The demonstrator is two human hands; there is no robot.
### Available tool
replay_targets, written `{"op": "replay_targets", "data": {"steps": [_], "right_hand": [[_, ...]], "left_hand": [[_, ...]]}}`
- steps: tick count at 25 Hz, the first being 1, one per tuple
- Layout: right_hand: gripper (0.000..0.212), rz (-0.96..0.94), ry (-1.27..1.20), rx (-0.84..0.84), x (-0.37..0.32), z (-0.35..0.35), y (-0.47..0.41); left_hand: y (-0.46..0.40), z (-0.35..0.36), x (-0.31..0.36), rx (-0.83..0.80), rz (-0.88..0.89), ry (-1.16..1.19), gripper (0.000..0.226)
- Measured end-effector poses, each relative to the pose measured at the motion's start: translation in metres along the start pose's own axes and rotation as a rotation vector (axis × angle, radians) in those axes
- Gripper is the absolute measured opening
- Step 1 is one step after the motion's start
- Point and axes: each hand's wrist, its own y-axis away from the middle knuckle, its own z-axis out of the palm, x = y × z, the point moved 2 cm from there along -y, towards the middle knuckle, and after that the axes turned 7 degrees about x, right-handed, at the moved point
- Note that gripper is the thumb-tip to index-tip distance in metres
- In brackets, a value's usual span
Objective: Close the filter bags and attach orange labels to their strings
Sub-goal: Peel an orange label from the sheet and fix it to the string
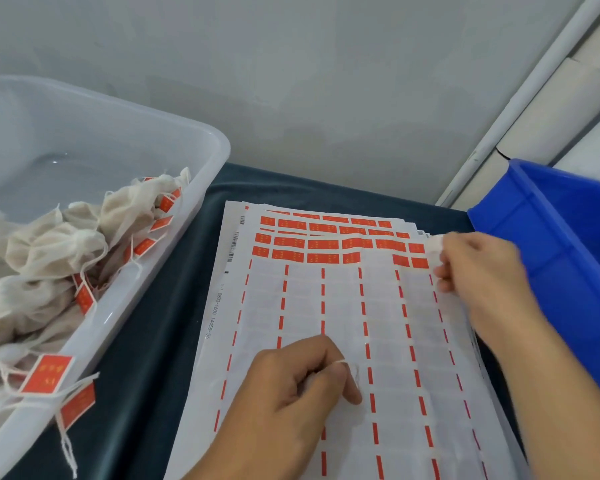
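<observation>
A stack of white label sheets lies in front of me, with orange labels left only in the top rows. My left hand rests on the sheet and pinches a thin white string between thumb and fingers. My right hand is at the sheet's right edge, fingers curled round a small white filter bag that is mostly hidden in the hand. The string between the two hands is too faint to follow.
A clear plastic tub at the left holds several closed filter bags with orange labels on their strings; some strings hang over its rim. A blue bin stands at the right. A dark cloth covers the table; a wall lies behind.
</observation>
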Motion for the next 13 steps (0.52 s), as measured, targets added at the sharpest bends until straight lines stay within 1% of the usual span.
{"op": "replay_targets", "data": {"steps": [1,2,3,5,6,9,11,13], "right_hand": [[0.020,0.013,-0.110,0.036,-0.002,-0.013,0.004],[0.018,0.009,-0.189,0.026,-0.004,-0.023,0.014],[0.017,-0.003,-0.241,-0.026,-0.004,-0.029,0.028],[0.014,0.000,-0.312,-0.194,-0.001,-0.030,0.064],[0.013,0.031,-0.352,-0.284,0.001,-0.028,0.082],[0.014,0.200,-0.532,-0.486,0.011,-0.020,0.117],[0.018,0.232,-0.568,-0.529,0.017,-0.016,0.125],[0.023,0.191,-0.600,-0.528,0.019,-0.014,0.129]], "left_hand": [[0.000,0.000,0.001,0.008,0.003,0.028,0.030],[0.001,0.000,0.003,0.016,0.010,0.056,0.030],[0.001,-0.001,0.005,0.026,0.022,0.081,0.030],[0.001,-0.002,0.008,0.043,0.045,0.130,0.029],[0.001,-0.002,0.009,0.055,0.058,0.155,0.028],[0.000,-0.005,0.008,0.101,0.065,0.241,0.031],[0.001,-0.007,0.006,0.115,0.047,0.286,0.034],[0.001,-0.007,0.007,0.121,0.037,0.283,0.036]]}}
